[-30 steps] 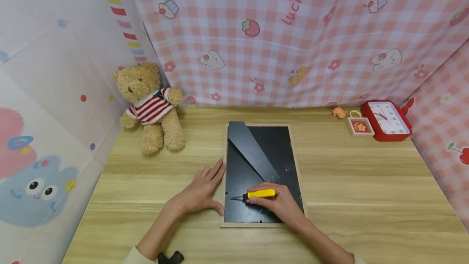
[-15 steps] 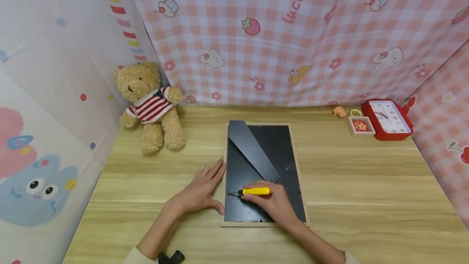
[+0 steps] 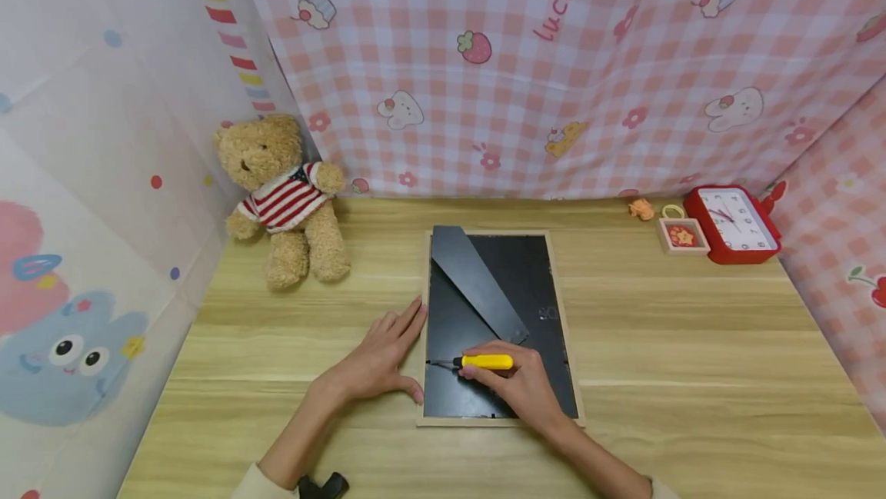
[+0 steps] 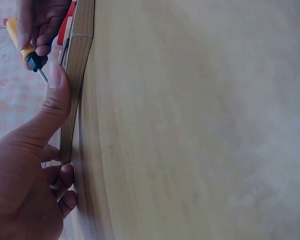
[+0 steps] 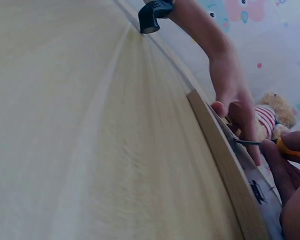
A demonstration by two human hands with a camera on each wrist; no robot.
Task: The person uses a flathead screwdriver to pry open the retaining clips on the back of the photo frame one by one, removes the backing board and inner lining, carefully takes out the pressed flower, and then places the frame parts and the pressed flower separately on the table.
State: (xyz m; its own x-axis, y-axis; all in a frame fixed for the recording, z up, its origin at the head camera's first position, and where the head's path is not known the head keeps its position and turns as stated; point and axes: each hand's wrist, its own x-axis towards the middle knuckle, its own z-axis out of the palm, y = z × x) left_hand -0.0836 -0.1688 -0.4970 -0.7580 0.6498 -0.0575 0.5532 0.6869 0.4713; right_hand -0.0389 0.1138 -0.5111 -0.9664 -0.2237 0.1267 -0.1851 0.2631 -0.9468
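A picture frame with a light wooden rim (image 3: 471, 421) lies face down on the table. Its black backing board (image 3: 457, 397) carries a dark easel flap (image 3: 477, 276), which slants across the upper part. My left hand (image 3: 381, 353) rests along the frame's left edge, thumb and fingers spread against the wood. In my right hand (image 3: 521, 382) I hold a yellow-handled screwdriver (image 3: 487, 362) over the lower backing. Its thin shaft points left, and its tip is at a small dark tab near the left rim. The right wrist view shows the screwdriver (image 5: 290, 150) tip at the rim's inner side.
A teddy bear (image 3: 287, 203) in a striped sweater sits at the back left. At the back right are a red clock (image 3: 737, 222), a small framed box (image 3: 682, 236), a yellow ring (image 3: 673, 211) and an orange trinket (image 3: 641, 210). Patterned cloth (image 3: 443, 138) hangs behind the table.
My right hand has moved the screwdriver slightly left and up, bringing its tip to the left rim; over the last half second it shifts only a little. My left hand stays put.
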